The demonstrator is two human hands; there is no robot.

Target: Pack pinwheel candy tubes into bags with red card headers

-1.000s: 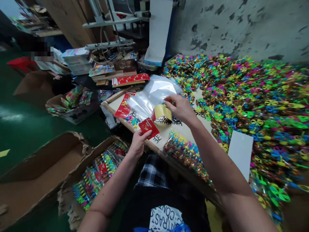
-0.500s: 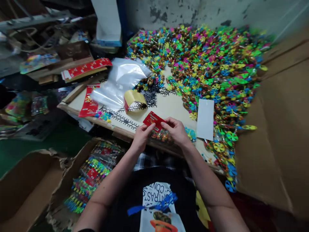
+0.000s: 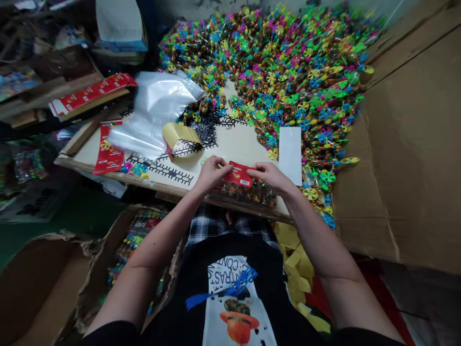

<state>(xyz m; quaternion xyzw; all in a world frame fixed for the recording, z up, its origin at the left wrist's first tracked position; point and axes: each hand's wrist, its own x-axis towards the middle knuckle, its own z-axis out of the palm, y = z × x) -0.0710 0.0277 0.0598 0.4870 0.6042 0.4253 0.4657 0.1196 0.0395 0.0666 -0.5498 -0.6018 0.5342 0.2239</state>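
A small red card with pale lettering is held level between my two hands at the table's front edge. My left hand pinches its left end, thumb on top. Its right end is gripped by my right hand between thumb and fingers. Directly below the card lies a clear pack of small brown and coloured pieces, partly hidden by the card and my hands. A white rectangular card lies just beyond my right hand.
Colourful wheel-topped toys are heaped at the back and right. Clear plastic bags, a curled yellow card and red cards lie left. Cardboard boxes stand at lower left and right.
The view has shifted, so the table sits further left and higher. The red card has turned from slanted to nearly level, and both hands still hold its ends.
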